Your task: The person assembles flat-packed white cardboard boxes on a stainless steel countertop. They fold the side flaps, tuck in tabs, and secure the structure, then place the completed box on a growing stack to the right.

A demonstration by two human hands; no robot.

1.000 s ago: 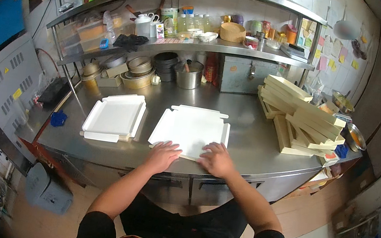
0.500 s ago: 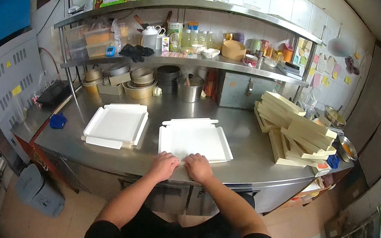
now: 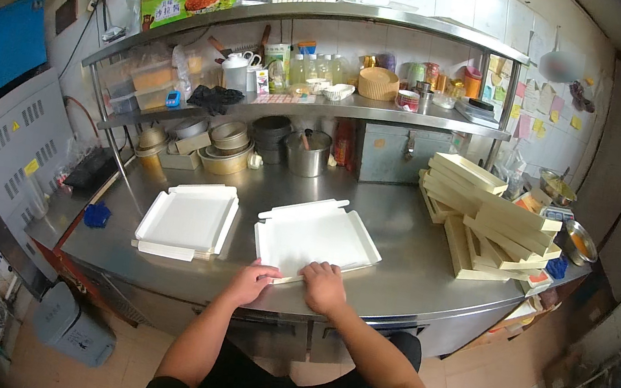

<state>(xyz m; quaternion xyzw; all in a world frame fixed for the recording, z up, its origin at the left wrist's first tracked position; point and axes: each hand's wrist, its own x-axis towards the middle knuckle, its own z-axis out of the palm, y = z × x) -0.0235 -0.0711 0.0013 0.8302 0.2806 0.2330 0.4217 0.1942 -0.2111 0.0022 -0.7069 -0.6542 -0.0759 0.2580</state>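
A white cardboard box blank (image 3: 319,235) lies on the steel table in front of me, its side flaps partly raised. At its near left corner my left hand (image 3: 250,284) is closed, thumb and fingers pinching the edge. My right hand (image 3: 323,288) bends its fingers over the middle of the near edge, gripping the flap; the fingertips lie inside the rim. To the left rests a stack of similar white box blanks (image 3: 186,218). Folded cream-coloured box trays (image 3: 507,234) are piled askew at the right.
Behind stand steel pots (image 3: 308,154), a grey metal chest (image 3: 400,152) and a two-level shelf (image 3: 370,107) with bottles and tubs. A blue cloth-like item (image 3: 96,215) lies near the left table edge. Metal bowls (image 3: 578,242) stand at far right. A grey bin (image 3: 75,326) is on the floor.
My left hand has moved left along the near edge to the corner, away from my right hand. The right hand remains on the near edge. The whole view has tilted slightly.
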